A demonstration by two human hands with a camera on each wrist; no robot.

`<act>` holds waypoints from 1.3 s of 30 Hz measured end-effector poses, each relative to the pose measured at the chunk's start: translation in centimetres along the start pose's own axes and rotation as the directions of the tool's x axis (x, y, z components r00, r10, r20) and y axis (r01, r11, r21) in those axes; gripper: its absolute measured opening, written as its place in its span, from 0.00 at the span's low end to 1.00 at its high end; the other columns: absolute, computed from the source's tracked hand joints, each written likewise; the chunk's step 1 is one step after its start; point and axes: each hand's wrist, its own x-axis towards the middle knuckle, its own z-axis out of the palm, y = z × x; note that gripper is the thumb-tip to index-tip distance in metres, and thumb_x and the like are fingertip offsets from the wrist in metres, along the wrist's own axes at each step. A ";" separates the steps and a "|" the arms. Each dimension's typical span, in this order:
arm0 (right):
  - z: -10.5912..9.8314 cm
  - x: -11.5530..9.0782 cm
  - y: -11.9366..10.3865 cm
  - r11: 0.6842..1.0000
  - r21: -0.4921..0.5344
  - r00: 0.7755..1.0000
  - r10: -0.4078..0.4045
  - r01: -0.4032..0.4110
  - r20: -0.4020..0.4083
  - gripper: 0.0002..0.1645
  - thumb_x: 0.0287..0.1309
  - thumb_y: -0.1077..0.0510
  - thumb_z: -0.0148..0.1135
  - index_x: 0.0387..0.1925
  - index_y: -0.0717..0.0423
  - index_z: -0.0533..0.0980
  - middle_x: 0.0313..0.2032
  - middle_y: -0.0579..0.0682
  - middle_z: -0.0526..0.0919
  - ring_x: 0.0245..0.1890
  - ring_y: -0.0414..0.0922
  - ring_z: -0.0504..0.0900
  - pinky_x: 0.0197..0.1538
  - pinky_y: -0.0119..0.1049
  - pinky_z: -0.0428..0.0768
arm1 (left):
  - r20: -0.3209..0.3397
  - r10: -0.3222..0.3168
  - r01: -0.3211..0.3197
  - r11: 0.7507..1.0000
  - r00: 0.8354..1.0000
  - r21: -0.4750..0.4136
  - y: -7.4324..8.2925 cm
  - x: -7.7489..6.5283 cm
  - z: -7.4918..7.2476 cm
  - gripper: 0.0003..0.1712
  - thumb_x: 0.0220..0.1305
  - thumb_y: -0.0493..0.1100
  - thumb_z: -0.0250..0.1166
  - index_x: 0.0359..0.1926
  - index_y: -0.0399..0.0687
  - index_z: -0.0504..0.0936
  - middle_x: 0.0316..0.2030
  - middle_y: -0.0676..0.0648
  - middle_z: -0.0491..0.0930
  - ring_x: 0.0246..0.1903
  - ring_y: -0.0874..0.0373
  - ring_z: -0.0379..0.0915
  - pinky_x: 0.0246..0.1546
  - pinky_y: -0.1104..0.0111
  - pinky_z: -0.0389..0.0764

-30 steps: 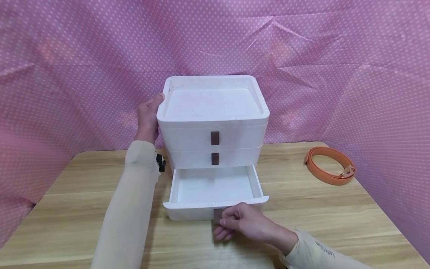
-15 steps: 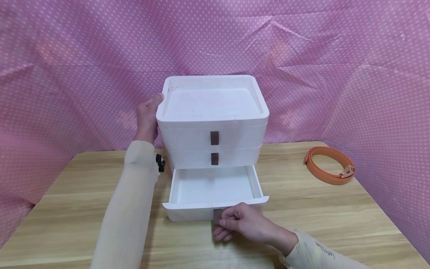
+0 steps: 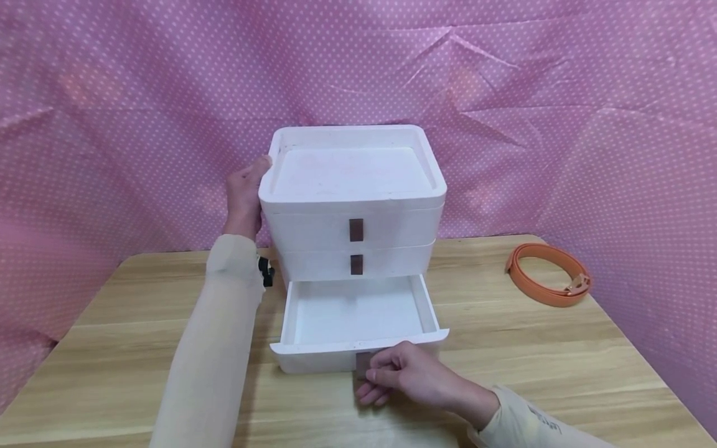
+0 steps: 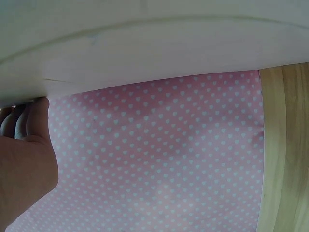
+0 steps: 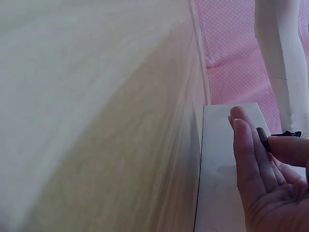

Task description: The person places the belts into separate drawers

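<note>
A white drawer cabinet [image 3: 313, 233] stands at the middle of the table. Its bottom drawer [image 3: 358, 311] is pulled out, with nothing visible inside. My left hand [image 3: 244, 194] holds the cabinet's upper left side, the thumb at the top rim. In the left wrist view, the fingers [image 4: 37, 121] touch the white wall; part of that hand is hidden. Low at the front, my right hand [image 3: 411, 376] pinches the brown pull tab [image 3: 363, 363] of the bottom drawer between thumb and forefinger. The right wrist view shows the tab [image 5: 262, 137] between them, the other fingers extended.
A coiled orange belt [image 3: 546, 289] with a metal buckle lies on the right of the wooden table [image 3: 504, 348]. Two upper drawers with brown tabs [image 3: 356, 230] are closed. Pink dotted cloth [image 3: 358, 62] hangs behind and at both sides.
The bottom drawer has come slightly farther out towards me, with my right hand on its tab. My left hand stays at the cabinet's side.
</note>
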 end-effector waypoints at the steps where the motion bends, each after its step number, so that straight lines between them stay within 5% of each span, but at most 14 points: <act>1: 0.0 -0.1 0.0 1.000 -0.001 1.000 0.000 0.000 0.003 0.11 0.69 0.64 0.55 0.36 0.69 0.80 0.34 0.60 0.86 0.36 0.54 0.87 0.41 0.43 0.85 | 0.001 -0.003 0.003 1.000 1.000 0.001 0.0 0.0 0.0 0.22 0.62 0.61 0.67 0.26 0.48 0.81 0.34 0.48 0.83 0.32 0.57 0.79 0.33 0.70 0.83; 22: -0.5 -1.1 0.1 1.000 -0.011 1.000 0.002 -0.002 0.024 0.14 0.70 0.63 0.53 0.43 0.72 0.79 0.34 0.61 0.86 0.36 0.57 0.86 0.41 0.43 0.85 | 0.013 -0.009 0.009 1.000 1.000 0.017 0.0 -0.3 -0.1 0.25 0.63 0.63 0.64 0.25 0.47 0.79 0.33 0.48 0.82 0.31 0.57 0.78 0.31 0.71 0.82; 31: -4.3 -4.1 -1.2 0.997 -0.037 0.997 -0.066 0.067 0.032 0.20 0.74 0.59 0.49 0.50 0.75 0.75 0.40 0.64 0.85 0.41 0.59 0.85 0.45 0.54 0.83 | 0.010 -0.007 0.006 1.000 1.000 0.016 0.0 -0.3 0.0 0.26 0.62 0.63 0.65 0.21 0.49 0.76 0.31 0.48 0.82 0.30 0.58 0.77 0.31 0.71 0.82; 39: -9.7 -7.4 -2.5 0.975 -0.195 0.993 -0.115 0.111 -0.009 0.20 0.76 0.60 0.44 0.46 0.74 0.76 0.32 0.62 0.85 0.30 0.54 0.86 0.33 0.47 0.85 | 0.010 -0.015 0.015 1.000 1.000 0.020 0.0 -0.2 0.0 0.26 0.62 0.63 0.65 0.22 0.49 0.75 0.30 0.48 0.81 0.30 0.57 0.77 0.31 0.70 0.82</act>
